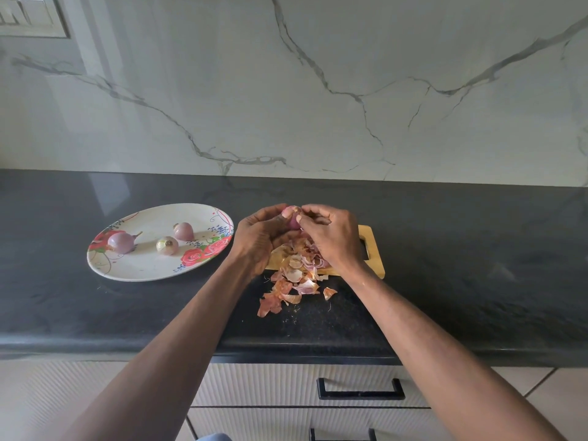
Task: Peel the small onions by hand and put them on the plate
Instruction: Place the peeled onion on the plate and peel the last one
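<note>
Both hands are working one small onion [291,218] held up above the far end of the wooden cutting board [372,249]: the left hand [259,240] is cupping and gripping the bulb from the left, while the right hand [331,237] is pinching at its top, seemingly catching a flap of skin with the fingertips. Three peeled onions [167,245] are already lying apart from one another on the floral plate [143,268], which is sitting on the black countertop [477,265] just left of the left hand. A heap of papery peels [294,278] is spilling off the board's near edge onto the counter. The likely trouble from here is the slick, half-bared bulb slipping from the left hand's grip as the right pulls, dropping into the peels or rolling off the counter. A hard tug could also tear the skin short, leaving scraps stuck on, and loose peels could drift toward the plate.
</note>
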